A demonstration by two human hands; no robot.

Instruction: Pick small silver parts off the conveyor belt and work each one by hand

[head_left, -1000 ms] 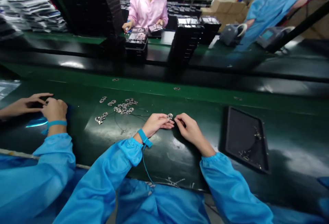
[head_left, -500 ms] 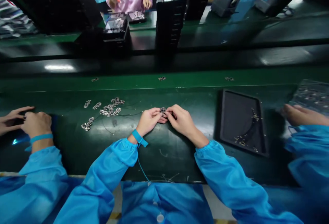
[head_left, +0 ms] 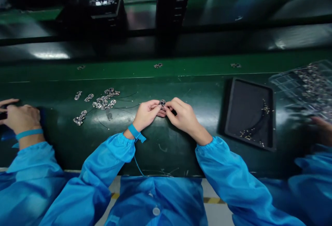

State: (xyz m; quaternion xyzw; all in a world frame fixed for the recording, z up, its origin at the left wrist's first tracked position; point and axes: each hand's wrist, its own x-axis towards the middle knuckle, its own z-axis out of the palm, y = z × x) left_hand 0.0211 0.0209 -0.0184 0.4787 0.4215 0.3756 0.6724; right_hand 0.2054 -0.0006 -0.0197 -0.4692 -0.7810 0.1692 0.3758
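Note:
In the head view, my left hand [head_left: 147, 114] is closed with a small circuit board [head_left: 162, 103] between thumb and fingers, raised just over the green bench. My right hand [head_left: 181, 114] meets it from the right, thumb and index finger pinched together at the board's lower right edge. Whatever lies between those fingertips is too small to make out. Left of my hands, a loose pile of similar circuit boards [head_left: 104, 102] rests on the bench, some with thin black cables attached. A blue strap with a cord circles my left wrist.
A black tray [head_left: 250, 115] holding thin cables with gold-coloured ends lies to my right. Beyond it, a co-worker's hand is near a clear plastic tray [head_left: 311, 87] full of small parts. Another co-worker's hand [head_left: 23, 119] works at far left. Single boards [head_left: 158, 65] line the green strip ahead.
The view has tipped downward, so the far bench shows less. My hands keep nearly the same pose around the board. At right, the clear tray has come further in, showing many small parts.

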